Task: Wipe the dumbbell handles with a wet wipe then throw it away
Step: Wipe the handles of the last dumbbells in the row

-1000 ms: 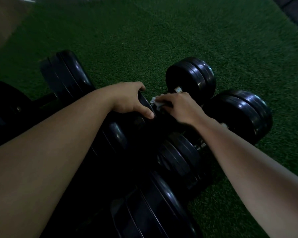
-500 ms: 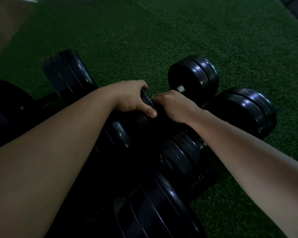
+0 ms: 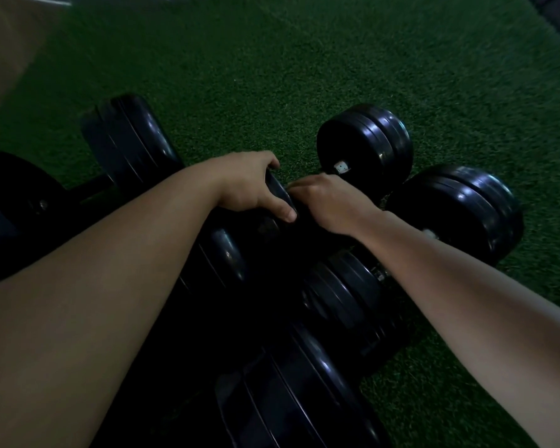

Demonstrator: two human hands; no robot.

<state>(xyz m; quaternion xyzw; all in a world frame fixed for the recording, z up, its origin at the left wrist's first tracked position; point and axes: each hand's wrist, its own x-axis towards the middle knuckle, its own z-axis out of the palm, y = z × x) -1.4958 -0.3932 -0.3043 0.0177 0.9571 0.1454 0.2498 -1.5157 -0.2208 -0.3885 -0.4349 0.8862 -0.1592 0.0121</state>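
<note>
Several black dumbbells lie in a row on green turf. My left hand (image 3: 249, 185) grips the rim of one dumbbell's left weight head (image 3: 277, 202). My right hand (image 3: 327, 202) is curled around that dumbbell's handle just to the right of the left hand. The handle and the wet wipe are hidden under the right hand's fingers. That dumbbell's far weight head (image 3: 366, 143) shows a small white label.
Another dumbbell head (image 3: 459, 211) lies right of my right wrist. More weight heads sit at the left (image 3: 130, 140) and near the bottom (image 3: 304, 399). Green turf (image 3: 304, 59) spreads ahead and to the right. A tan floor strip (image 3: 10, 37) is at the top left.
A white corner of the wipe showed by my right fingers a second ago; now the hand covers it. The right hand has slid slightly along the handle. The left hand has stayed on the weight.
</note>
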